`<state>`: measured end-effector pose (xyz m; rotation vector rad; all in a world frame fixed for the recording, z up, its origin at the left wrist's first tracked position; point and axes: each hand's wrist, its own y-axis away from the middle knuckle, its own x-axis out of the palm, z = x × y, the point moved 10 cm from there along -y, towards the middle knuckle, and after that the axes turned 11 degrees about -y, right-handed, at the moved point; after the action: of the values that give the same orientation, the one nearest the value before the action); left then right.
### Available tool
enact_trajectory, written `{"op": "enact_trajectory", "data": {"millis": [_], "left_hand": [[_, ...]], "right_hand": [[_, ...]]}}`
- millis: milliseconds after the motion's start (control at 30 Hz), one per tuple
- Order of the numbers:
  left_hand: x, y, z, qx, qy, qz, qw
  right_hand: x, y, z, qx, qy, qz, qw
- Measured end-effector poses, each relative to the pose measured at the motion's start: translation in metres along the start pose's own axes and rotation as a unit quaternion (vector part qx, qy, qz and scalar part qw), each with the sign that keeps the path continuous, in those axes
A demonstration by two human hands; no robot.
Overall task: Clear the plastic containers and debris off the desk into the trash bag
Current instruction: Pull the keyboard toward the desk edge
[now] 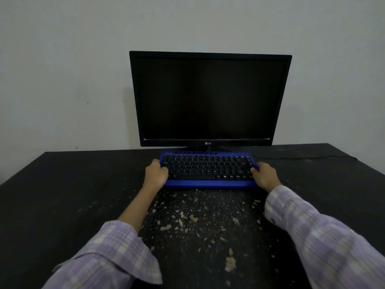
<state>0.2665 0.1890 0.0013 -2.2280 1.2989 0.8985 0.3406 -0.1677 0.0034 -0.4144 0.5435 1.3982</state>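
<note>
A blue keyboard with black keys lies on the black desk, close under the monitor. My left hand grips its left end and my right hand grips its right end. Pale crumbs and flakes of debris are scattered over the desk between my forearms, from the keyboard's front edge down toward me. No plastic container and no trash bag are in view.
A black LG monitor, switched off, stands at the back of the desk against a pale wall. A thin cable runs along the desk's back edge to the right.
</note>
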Motion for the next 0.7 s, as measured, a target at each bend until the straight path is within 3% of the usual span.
{"op": "enact_trajectory", "data": {"millis": [700], "left_hand": [[-0.023,0.100,0.040,-0.008,-0.012,0.034,0.999]], "right_hand": [[-0.018,0.109,-0.025,-0.016,0.044,0.005,0.999]]}}
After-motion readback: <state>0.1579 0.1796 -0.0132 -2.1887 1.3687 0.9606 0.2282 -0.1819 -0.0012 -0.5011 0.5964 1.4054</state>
